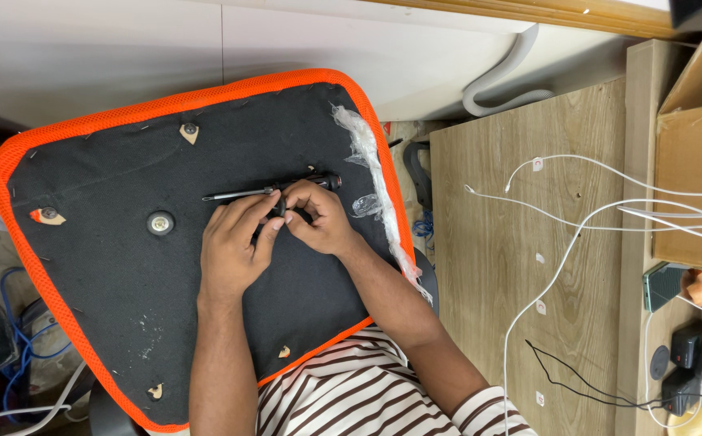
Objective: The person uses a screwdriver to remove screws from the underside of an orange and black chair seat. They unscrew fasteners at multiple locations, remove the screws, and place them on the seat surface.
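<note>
Both hands meet mid-panel on the upturned chair seat (125, 266), orange-rimmed, with bare black room toward nine o'clock. The left hand (234, 246) and right hand (319, 220) pinch a small black part (279, 207); a slim black screwdriver (270, 190) lies at twelve o'clock, touching the right fingers.

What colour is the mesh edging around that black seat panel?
Bright orange mesh edging, clearest in the head view.

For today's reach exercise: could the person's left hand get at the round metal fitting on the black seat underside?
Probably yes: the left hand lies beside the round metal fitting, with only bare black fabric between them.
</note>
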